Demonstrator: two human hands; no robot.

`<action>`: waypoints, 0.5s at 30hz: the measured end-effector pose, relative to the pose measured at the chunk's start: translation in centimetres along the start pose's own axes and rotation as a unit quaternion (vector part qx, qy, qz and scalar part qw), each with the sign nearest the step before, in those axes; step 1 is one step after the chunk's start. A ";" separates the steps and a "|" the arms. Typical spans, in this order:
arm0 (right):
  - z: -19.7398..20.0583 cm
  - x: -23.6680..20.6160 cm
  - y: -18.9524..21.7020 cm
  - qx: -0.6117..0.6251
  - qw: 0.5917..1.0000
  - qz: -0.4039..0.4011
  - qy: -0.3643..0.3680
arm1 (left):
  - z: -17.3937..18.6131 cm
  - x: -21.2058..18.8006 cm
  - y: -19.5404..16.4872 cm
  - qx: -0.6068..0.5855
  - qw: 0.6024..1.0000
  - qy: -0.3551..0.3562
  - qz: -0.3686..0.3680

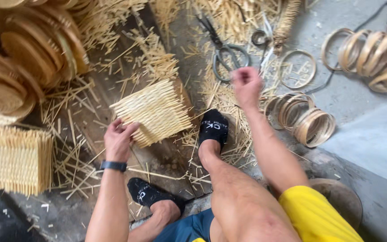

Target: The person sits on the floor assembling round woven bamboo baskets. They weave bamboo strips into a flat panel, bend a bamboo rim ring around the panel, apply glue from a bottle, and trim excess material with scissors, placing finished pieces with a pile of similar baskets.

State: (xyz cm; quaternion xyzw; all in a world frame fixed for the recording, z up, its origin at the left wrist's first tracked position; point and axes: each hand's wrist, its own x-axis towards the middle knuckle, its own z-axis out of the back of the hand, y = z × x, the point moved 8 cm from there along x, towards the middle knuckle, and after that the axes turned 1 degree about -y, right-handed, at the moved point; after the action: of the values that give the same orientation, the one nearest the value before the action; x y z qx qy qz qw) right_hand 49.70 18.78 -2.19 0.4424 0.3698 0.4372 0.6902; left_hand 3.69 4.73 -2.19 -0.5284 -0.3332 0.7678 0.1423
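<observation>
Mat (152, 112): on the plank (126, 85) before me, my left hand (118, 140) at its near corner.
Right hand (246, 84): raised right of mat, scissors (222, 49) behind it.
Stack (15, 160): far left.
Hoops (307, 120): right of my foot (213, 127).

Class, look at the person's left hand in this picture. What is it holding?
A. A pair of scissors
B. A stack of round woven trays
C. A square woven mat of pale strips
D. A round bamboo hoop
C: the left hand grips a corner of the square woven mat, while the scissors lie untouched on the floor beyond the raised right hand.
</observation>
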 end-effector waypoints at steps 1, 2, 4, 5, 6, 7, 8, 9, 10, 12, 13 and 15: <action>4.2 1.6 -0.2 -0.111 0.991 0.024 -0.065 | 0.5 -0.6 -0.4 0.010 1.000 -0.011 -0.001; 8.1 3.1 -1.4 -0.264 0.958 -0.018 -0.110 | 1.0 -1.1 -0.8 0.019 1.000 -0.023 -0.002; 12.9 4.8 -2.8 -0.449 0.888 -0.017 -0.098 | 2.7 -2.1 -1.6 0.021 0.996 -0.088 -0.001; 14.1 5.3 -3.5 -0.490 0.869 -0.005 -0.067 | 3.5 -2.8 -2.6 0.041 0.991 -0.123 -0.036; 14.9 5.6 -4.1 -0.530 0.847 0.007 -0.037 | 4.2 -3.6 -3.6 0.059 0.983 -0.159 -0.072; 15.0 5.8 -4.3 -0.566 0.824 0.021 -0.006 | 4.5 -4.5 -5.0 0.065 0.974 -0.170 -0.133; 15.0 5.8 -4.3 -0.544 0.839 0.023 -0.001 | 4.6 -5.5 -6.4 0.068 0.961 -0.181 -0.195; 14.6 5.8 -4.1 -0.522 0.853 0.027 0.006 | 4.5 -6.6 -7.9 0.072 0.945 -0.192 -0.255; 14.0 5.8 -3.8 -0.498 0.866 0.031 0.013 | 3.8 -7.5 -9.2 0.078 0.935 -0.183 -0.295; 12.2 5.7 -1.0 -0.435 0.899 0.057 -0.006 | 1.9 -9.8 -11.8 0.087 0.907 -0.169 -0.375; 10.9 5.1 0.8 -0.402 0.913 0.070 -0.012 | 0.3 -10.4 -12.8 0.099 0.910 -0.135 -0.379; 7.3 3.0 4.2 -0.281 0.956 0.054 0.056 | -3.6 -10.7 -14.8 0.097 0.926 -0.064 -0.359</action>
State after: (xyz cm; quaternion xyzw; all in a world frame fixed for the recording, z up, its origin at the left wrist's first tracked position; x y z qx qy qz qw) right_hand 56.12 20.45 3.85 0.2245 0.2455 0.5842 0.7403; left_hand 9.24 10.77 14.50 -0.3067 -0.4332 0.7261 0.4372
